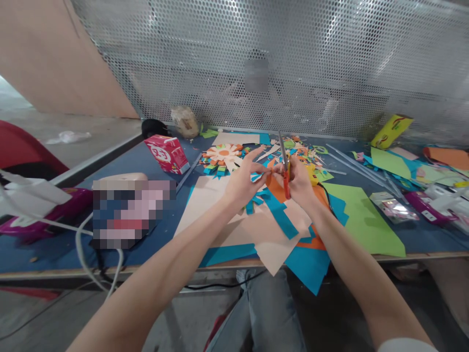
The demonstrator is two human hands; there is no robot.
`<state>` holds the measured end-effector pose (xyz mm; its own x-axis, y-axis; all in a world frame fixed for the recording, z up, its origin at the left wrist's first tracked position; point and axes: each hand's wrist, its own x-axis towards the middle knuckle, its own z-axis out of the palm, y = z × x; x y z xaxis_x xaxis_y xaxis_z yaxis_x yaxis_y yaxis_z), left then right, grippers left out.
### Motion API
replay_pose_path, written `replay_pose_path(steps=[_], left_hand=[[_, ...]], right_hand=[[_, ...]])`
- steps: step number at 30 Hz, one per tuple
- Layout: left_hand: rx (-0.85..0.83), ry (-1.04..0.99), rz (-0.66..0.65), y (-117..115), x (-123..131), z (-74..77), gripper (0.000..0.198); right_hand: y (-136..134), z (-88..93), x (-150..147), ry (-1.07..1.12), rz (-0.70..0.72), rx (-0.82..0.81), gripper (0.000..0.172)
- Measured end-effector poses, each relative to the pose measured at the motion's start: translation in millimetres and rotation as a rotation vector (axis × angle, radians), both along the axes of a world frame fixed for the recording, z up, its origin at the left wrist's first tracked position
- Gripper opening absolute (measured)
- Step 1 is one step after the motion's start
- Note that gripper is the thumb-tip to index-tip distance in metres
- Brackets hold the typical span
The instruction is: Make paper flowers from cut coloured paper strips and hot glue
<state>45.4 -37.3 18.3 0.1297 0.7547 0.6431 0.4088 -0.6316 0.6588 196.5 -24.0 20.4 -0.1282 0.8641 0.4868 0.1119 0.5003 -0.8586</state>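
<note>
My right hand (298,181) is closed round the orange handles of a pair of scissors (285,164), whose blades point up and away from me. My left hand (244,178) pinches a small blue paper piece (256,176) right beside the blades. Both hands hover over a pile of beige paper (256,230), blue strips (282,215) and orange paper on the blue table (54,249). A paper flower (223,157) of beige, orange and blue petals lies just beyond my left hand.
A red carton (166,153) lies at the left, a green sheet (361,215) at the right, a yellow box (391,129) against the perforated metal wall (256,63). White cables (91,254) and a purple tool (44,215) sit at the left edge. Paper scraps cover the far table.
</note>
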Motion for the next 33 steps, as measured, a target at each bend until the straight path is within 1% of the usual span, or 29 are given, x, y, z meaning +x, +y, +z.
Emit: replay_pose_path(steps=[4, 7, 13, 15, 17, 21, 23, 26, 33], left_hand=[[0.026, 0.002, 0.032, -1, 1, 0.0, 0.054], [0.050, -0.045, 0.028, 1, 2, -1.1, 0.057], [-0.020, -0.280, -0.088, 12, 0, -4.0, 0.061], [-0.024, -0.308, -0.096, 14, -2, -3.6, 0.061], [0.016, -0.251, -0.077, 13, -5, -2.4, 0.061], [0.145, -0.035, -0.052, 8, -8, -0.1, 0.060], [0.183, 0.041, -0.046, 6, -8, -0.7, 0.058], [0.239, 0.152, -0.013, 9, -7, -3.9, 0.053], [0.600, 0.473, 0.066, 17, -9, -9.9, 0.040]], right_hand=[[-3, 2.2, 0, 0.014, 0.021, -0.019, 0.030], [-5, 6.0, -1, 0.046, 0.034, -0.053, 0.028], [-8, 10.7, -4, 0.087, 0.047, -0.084, 0.023], [-7, 10.3, -4, 0.080, 0.042, -0.087, 0.023], [-4, 8.6, -2, 0.080, 0.035, -0.082, 0.023], [2, 2.6, 1, 0.052, 0.011, -0.036, 0.026], [3, 0.3, 2, 0.015, -0.022, 0.001, 0.029], [1, -0.3, 2, -0.037, -0.064, 0.031, 0.027], [-7, 3.1, -2, -0.152, -0.175, 0.055, 0.022]])
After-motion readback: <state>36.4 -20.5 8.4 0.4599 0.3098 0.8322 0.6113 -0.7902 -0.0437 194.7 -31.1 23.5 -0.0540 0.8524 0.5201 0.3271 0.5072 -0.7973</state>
